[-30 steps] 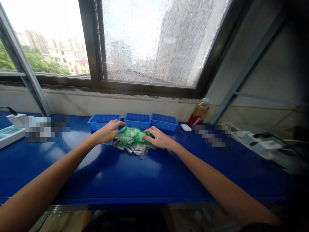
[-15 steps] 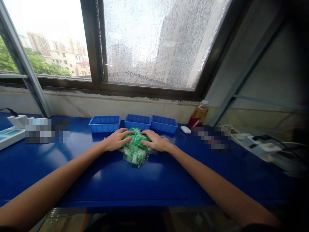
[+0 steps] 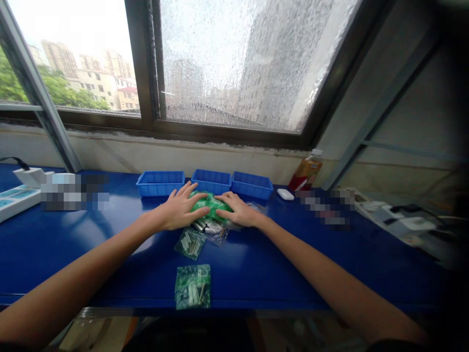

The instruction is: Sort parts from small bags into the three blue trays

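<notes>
A heap of green-tinted clear plastic bags (image 3: 211,206) lies on the blue table, partly covered by my hands. My left hand (image 3: 179,208) rests against the heap's left side with its fingers spread. On the other side, my right hand (image 3: 236,209) touches the heap, fingers apart. Toward me from the heap is a small green bag (image 3: 190,243) holding thin pale pieces. Near the table's front edge a larger green bag (image 3: 193,287) lies flat, with white and metal-looking pieces inside. Clear bags (image 3: 218,232) with small parts stick out from under the heap.
Behind the heap stand a left blue bin (image 3: 161,185), a middle blue bin (image 3: 211,182) and a right blue bin (image 3: 252,186). To their right are a white case (image 3: 285,194) and a drink bottle (image 3: 307,171). A power strip (image 3: 20,199) is at far left.
Two green bags have come away from the heap toward me, one reaching the table's front edge. My left hand has shifted slightly and its fingers are spread wider.
</notes>
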`<state>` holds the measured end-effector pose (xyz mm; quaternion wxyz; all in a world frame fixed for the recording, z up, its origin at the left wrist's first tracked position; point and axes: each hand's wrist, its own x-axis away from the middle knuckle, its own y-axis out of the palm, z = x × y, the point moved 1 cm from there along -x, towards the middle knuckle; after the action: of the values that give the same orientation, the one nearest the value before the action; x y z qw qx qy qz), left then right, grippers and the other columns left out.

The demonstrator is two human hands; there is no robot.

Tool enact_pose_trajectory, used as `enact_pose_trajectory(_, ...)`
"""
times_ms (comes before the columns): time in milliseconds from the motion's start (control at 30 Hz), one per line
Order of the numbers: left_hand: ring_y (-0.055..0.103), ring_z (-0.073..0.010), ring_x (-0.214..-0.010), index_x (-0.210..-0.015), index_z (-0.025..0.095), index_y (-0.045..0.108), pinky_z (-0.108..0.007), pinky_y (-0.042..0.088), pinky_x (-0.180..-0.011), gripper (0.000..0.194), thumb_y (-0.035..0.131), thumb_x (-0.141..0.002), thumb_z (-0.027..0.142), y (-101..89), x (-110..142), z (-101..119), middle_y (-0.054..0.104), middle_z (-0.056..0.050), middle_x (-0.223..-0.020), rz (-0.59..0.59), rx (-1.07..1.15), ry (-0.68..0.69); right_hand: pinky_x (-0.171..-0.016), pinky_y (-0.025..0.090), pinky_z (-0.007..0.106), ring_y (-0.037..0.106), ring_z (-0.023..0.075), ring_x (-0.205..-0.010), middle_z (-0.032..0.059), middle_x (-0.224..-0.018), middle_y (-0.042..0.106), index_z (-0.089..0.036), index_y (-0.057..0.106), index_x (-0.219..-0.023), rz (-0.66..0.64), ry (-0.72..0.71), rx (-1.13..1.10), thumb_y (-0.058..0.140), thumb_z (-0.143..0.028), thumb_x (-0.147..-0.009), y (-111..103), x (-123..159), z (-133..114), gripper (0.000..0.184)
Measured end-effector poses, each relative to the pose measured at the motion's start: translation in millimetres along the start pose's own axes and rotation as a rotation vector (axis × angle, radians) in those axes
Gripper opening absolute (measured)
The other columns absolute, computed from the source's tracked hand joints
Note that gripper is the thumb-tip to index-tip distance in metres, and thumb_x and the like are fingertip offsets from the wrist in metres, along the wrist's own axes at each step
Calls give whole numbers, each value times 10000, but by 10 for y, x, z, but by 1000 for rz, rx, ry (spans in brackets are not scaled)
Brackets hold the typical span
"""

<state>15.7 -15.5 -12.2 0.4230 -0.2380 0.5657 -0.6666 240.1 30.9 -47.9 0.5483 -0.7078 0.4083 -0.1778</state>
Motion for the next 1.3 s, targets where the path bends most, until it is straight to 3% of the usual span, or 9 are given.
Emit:
enact_pose_trajectory(100,-1,-363,-1370,-1387,391,227,-626,50,-1038,753,435,-732,699,-92,292,236,65,-20,-1521,-96,-22,254,-1009,303,429,405,255,-1168,123,-1240,415,-187,423,-1298,5,-8,-27,440,-577,-818,-18,0,-17,618)
enact_pose_trajectory(233,32,-398,-1360,-1411,382,156,-645,12,-1034,958,567,-612,713,51,559,385,90,-43,-1516,-111,-8,439,-1000,314,439,416,261,-1176,126,-1253,443,-171,415,-1294,-51,14,-66,473,-536,-817,-50,-53,-34,604)
enact_pose_trajectory(333,97,-391,-1355,-1399,347,227,-639,53,-1038,872,517,-661,711,172,517,341,178,-82,-1495,-52,-16,414,-994,322,423,436,252,-1158,119,-1229,483,-165,428,-1277,-53,7,-86,505,-482,-819,-54,-106,-41,563)
enact_pose_trajectory(467,241,-333,-1316,-1331,320,370,-560,131,-1061,687,466,-745,666,133,217,245,344,-83,-1415,94,-73,397,-980,335,418,458,246,-1123,111,-1195,509,-166,457,-1240,-12,-18,-92,498,-486,-825,-25,-126,-58,525)
enact_pose_trajectory(567,374,-262,-1234,-1310,239,404,-457,291,-1011,519,309,-888,526,81,-129,116,443,-104,-1320,210,-60,227,-951,360,406,487,237,-1062,108,-1119,533,-154,488,-1201,21,-9,-73,480,-504,-829,3,-107,-80,511)
enact_pose_trajectory(667,473,-274,-1132,-1241,188,490,-421,376,-929,574,259,-876,566,133,-468,-63,529,-125,-1208,117,-43,63,-944,366,380,493,220,-1032,100,-1070,533,-152,501,-1183,48,-16,-51,469,-473,-843,20,-82,-95,469)
enact_pose_trajectory(767,501,-263,-1102,-1201,162,533,-379,366,-937,575,274,-872,555,241,-652,-198,565,-129,-1172,9,-2,43,-948,362,382,489,217,-1032,98,-1069,531,-158,498,-1186,43,-22,-53,461,-443,-855,28,-71,-93,439)
enact_pose_trajectory(1100,466,-265,-1155,-1243,224,489,-398,350,-939,558,258,-868,567,361,-427,-195,539,-102,-1237,43,19,-28,-985,342,401,472,234,-1111,107,-1119,504,-175,507,-1174,57,120,-147,522,-414,-813,61,-19,-261,433)
enact_pose_trajectory(1300,362,-292,-1254,-1367,177,323,-441,312,-978,616,172,-894,543,153,-372,-111,398,-139,-1370,155,-29,-76,-1021,316,408,404,244,-1216,119,-1299,429,-193,343,-1332,188,74,-29,518,-497,-790,-293,74,-169,645)
